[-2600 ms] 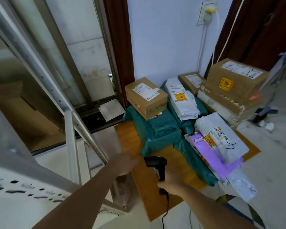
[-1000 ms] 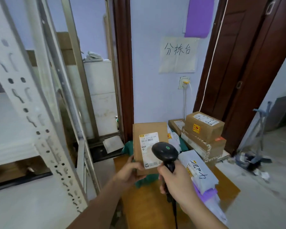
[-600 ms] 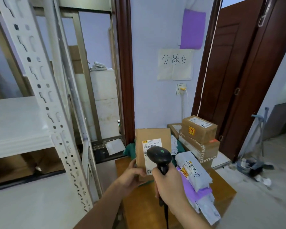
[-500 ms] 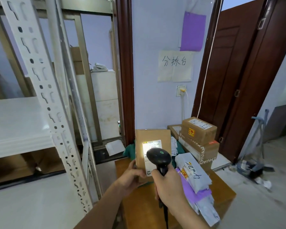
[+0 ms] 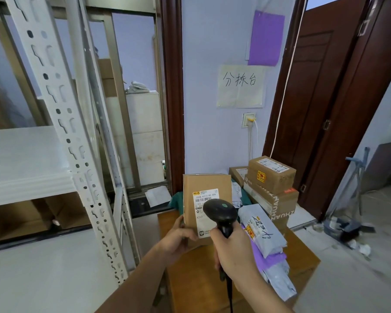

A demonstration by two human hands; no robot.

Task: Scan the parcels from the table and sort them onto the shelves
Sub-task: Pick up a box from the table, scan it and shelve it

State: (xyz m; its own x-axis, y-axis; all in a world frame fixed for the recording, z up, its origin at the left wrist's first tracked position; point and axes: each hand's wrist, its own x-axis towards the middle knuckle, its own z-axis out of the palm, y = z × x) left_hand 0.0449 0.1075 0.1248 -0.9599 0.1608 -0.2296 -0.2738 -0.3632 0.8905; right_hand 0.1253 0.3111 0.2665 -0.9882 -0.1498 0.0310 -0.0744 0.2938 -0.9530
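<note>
My left hand [image 5: 177,239] grips the lower left corner of a brown cardboard parcel [image 5: 203,184] and holds it upright above the wooden table [image 5: 303,254], its white label facing me. My right hand [image 5: 234,249] grips the handle of a black barcode scanner [image 5: 220,211] whose head points at that label from just in front of it. More parcels lie on the table: stacked cardboard boxes [image 5: 272,177], a grey mailer bag [image 5: 261,229], a purple bag [image 5: 272,259] and green bags [image 5: 176,199]. The white metal shelf [image 5: 20,159] stands at the left.
A slotted white shelf post [image 5: 77,163] rises close on my left. A paper sign [image 5: 240,86] and a wall socket [image 5: 248,119] are on the wall behind the table. A dark wooden door [image 5: 325,109] stands at the right, with clutter [image 5: 345,227] on the floor beside it.
My left hand took the cardboard parcel off the pile and raised it upright. My right hand brought the scanner up to its label; the scan light that lit the label has gone out.
</note>
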